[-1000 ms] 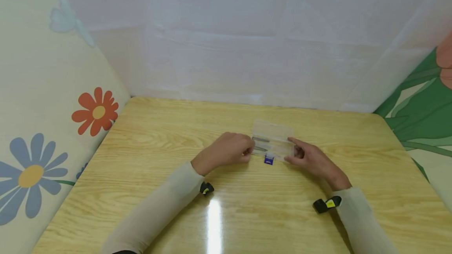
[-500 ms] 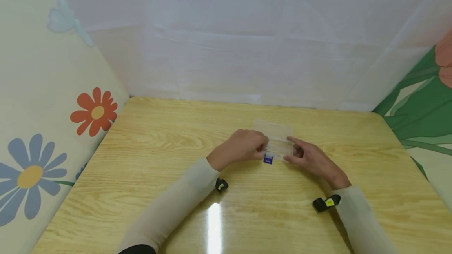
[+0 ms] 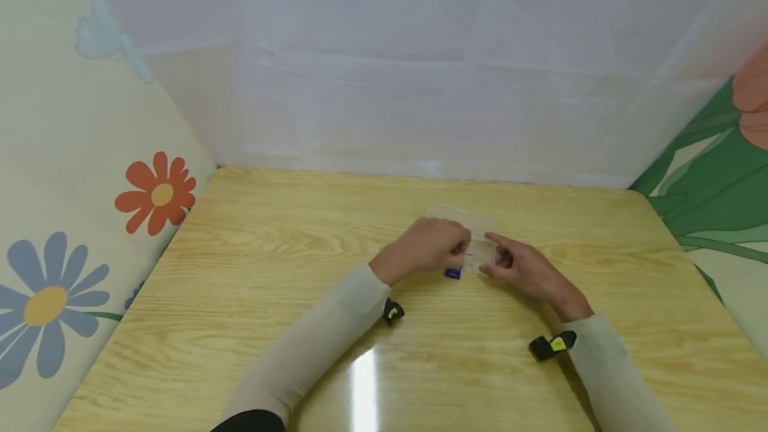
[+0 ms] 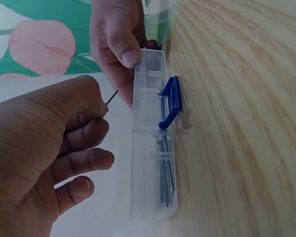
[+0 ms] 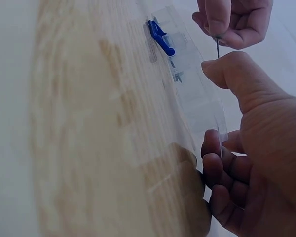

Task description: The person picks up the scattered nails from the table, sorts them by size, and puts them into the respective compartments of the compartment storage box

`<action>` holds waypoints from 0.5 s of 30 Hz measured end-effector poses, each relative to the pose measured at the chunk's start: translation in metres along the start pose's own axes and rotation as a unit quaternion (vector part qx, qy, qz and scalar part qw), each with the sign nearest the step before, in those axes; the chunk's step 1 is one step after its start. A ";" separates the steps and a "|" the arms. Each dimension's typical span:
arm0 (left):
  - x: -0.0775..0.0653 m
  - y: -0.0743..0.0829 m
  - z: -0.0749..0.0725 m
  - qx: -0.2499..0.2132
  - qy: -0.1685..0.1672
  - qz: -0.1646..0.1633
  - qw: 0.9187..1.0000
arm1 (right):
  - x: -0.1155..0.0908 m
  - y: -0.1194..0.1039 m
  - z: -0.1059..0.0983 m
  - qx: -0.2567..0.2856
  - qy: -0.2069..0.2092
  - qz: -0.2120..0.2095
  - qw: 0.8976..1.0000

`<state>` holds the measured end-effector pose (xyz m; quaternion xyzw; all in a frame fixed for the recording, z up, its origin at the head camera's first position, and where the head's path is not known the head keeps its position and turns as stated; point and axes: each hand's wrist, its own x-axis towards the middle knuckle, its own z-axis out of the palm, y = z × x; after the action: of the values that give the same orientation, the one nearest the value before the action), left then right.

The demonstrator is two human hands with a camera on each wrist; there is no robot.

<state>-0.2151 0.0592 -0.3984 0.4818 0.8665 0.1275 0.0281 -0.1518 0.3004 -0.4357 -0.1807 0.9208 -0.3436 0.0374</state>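
Note:
A small clear plastic box with compartments lies on the table, its lid raised at the back. Its blue latch hangs at the front. Several grey nails show through the wall of one compartment. Over the box, my left hand pinches a thin dark nail between thumb and forefinger, point sticking out, with the other fingers loosely curled. My right hand holds the right end of the box, thumb at the front and fingers around the end. In the right wrist view the nail hangs near my right thumb.
The wood-grain table stretches around the box. A white cloth hangs behind it, with flower-printed panels at the left and right sides. Dark camera straps sit on both wrists.
My left hand has moved right, from the box's left end to over its middle, now covering the nails in the head view. My right hand stays at the right end.

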 end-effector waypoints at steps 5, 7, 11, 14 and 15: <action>0.008 0.003 0.001 -0.003 -0.006 0.000 1.000 | 0.000 0.000 0.000 0.000 -0.001 -0.001 1.000; 0.010 0.005 0.002 -0.001 -0.009 -0.003 1.000 | 0.000 0.000 0.000 0.000 -0.004 0.002 1.000; 0.012 0.008 0.002 0.005 -0.013 -0.004 1.000 | 0.000 0.001 0.000 0.001 -0.007 0.007 1.000; 0.011 0.009 0.003 0.012 -0.009 -0.001 1.000 | 0.000 0.000 0.000 0.002 -0.007 0.005 1.000; 0.011 0.009 0.003 0.015 -0.006 -0.001 1.000 | 0.000 0.000 0.000 0.002 -0.006 0.004 1.000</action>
<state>-0.2129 0.0733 -0.3981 0.4822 0.8685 0.1113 0.0265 -0.1520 0.3005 -0.4357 -0.1785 0.9208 -0.3440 0.0445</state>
